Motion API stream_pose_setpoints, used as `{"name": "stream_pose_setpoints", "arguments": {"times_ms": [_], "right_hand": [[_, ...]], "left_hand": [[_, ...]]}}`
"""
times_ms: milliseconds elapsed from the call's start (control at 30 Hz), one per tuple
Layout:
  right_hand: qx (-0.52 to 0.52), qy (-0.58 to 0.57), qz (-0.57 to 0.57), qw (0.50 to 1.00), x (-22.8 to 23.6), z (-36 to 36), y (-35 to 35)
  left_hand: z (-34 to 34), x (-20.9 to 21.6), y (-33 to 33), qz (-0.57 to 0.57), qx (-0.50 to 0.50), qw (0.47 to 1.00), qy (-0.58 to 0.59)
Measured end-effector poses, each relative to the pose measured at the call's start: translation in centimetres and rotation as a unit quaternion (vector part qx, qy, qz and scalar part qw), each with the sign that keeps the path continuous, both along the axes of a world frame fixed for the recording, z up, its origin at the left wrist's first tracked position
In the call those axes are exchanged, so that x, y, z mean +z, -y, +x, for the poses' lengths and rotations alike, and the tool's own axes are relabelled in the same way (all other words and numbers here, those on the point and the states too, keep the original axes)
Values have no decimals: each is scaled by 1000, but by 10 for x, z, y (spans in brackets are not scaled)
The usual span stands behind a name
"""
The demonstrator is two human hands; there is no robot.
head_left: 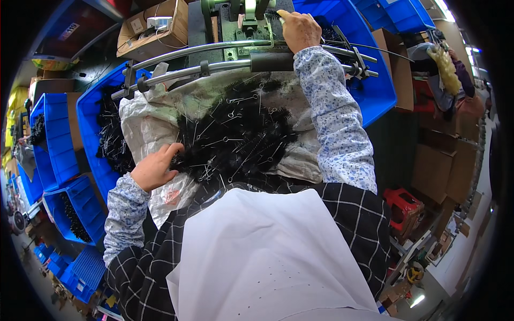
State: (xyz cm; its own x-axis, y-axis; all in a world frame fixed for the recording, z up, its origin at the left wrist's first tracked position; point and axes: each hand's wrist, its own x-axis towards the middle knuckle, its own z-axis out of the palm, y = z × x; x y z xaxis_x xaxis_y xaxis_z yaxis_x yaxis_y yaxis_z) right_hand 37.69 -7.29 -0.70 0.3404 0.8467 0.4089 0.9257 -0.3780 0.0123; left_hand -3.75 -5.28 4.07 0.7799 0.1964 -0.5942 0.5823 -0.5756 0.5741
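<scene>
A heap of small black bristle brushes [235,134] with twisted wire stems and looped ends lies on a pale woven sack [144,125] in front of me. At the left edge of the heap is my left hand [155,168], thumb and fingers apart. Its fingertips reach the outermost bristles, and nothing shows held in it. My right hand [301,32] is up at the metal machine [243,32], fingers pinched around a small black brush [272,15] beside the machine's head. Part of that brush is hidden by the fingers.
Two bent metal rails [184,75] cross between the machine and the heap. A blue bin [101,101] with more brushes stands left, another blue bin [377,99] right. Stacked blue crates [56,142] stand farther left. A red stool [402,206] and another person [447,69] are at right.
</scene>
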Motion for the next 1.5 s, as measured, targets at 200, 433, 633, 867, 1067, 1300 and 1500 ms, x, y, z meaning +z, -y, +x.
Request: {"name": "stream_pose_setpoints", "arguments": {"times_ms": [200,433,633,867,1067,1300,1500], "right_hand": [[18,-9,13,1000,-5,13,4],[18,-51,7,998,-15,10,-6],[57,-60,14,996,-21,27,-7],[0,-26,61,998,12,-5,-3],[-43,-40,7,998,-24,21,8],[-18,-71,2,997,-16,-14,-14],[-28,-11,-29,999,-3,-33,-27]], "left_hand": [[-3,-3,4,-11,12,998,61],[-7,-10,2,-9,7,996,84],[6,13,-6,-61,46,989,127],[25,46,-15,8,111,982,156],[22,54,-27,54,192,948,246],[30,59,-29,70,187,927,319],[50,70,-28,67,176,924,333]]}}
